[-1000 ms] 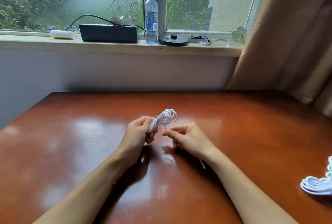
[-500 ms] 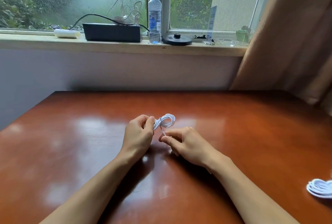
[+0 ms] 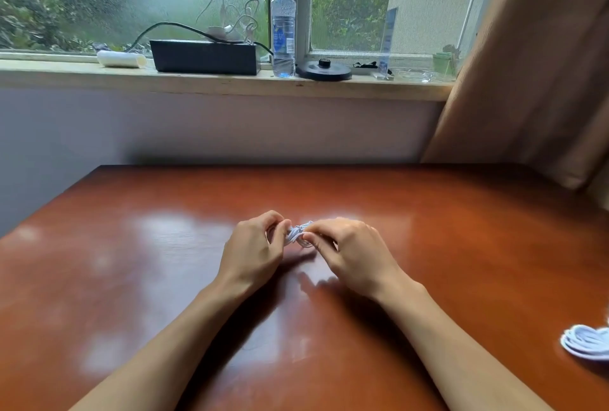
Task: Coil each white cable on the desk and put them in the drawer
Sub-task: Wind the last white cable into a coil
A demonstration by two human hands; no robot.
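Observation:
A small bundle of coiled white cable is held just above the middle of the red-brown desk. My left hand pinches its left side with thumb and fingers. My right hand pinches its right side, and both hands hide most of the coil. A second white cable lies coiled on the desk at the right edge of the view, partly cut off. No drawer is in view.
Behind the desk runs a window sill with a black box, a water bottle, a round black base and a white roll. A brown curtain hangs at the right.
My right hand rose from the desk and closed on the coil from the right. The loops that stuck out above my left hand are now squeezed between both hands.

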